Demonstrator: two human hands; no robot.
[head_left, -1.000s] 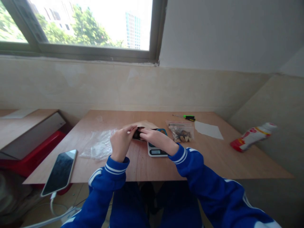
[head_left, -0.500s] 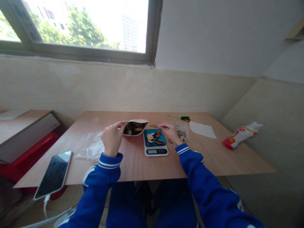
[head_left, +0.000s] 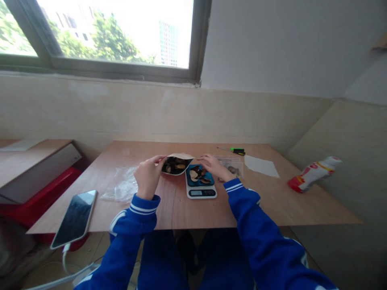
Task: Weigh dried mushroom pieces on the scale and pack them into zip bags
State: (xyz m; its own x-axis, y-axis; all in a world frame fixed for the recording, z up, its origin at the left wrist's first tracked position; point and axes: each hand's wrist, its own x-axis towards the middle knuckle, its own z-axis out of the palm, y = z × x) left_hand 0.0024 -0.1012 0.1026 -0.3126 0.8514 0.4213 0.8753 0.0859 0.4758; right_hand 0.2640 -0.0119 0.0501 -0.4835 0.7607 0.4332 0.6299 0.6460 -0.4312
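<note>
My left hand (head_left: pixel 149 175) is closed on the left edge of an opened paper pouch (head_left: pixel 183 155), tan outside with a dark inside. Brown and pale dried slices (head_left: pixel 175 164) fill the pouch, and its mouth faces me. Beside it stands a white kitchen scale (head_left: pixel 201 192) with a blue top; several dried slices (head_left: pixel 195 174) lie on that top. My right hand (head_left: pixel 216 166) hovers over the scale's back right part, fingers stretched towards the slices, with nothing clearly between them. To its right lies a clear zip bag (head_left: pixel 236 163) with brownish pieces inside, partly hidden by the hand.
Crumpled clear plastic (head_left: pixel 121 187) lies left of my left hand. A phone (head_left: pixel 74 219) with a cable is at the left front edge. Screwdrivers (head_left: pixel 237 150), white paper (head_left: pixel 261 166) and a red-and-white bottle (head_left: pixel 314 174) are on the right. A red stool (head_left: pixel 60 185) stands at left.
The dried slice between my right fingers is no longer visible there; those fingers are now lower, over the scale's top. My left hand still holds the pouch. The view has shifted slightly.
</note>
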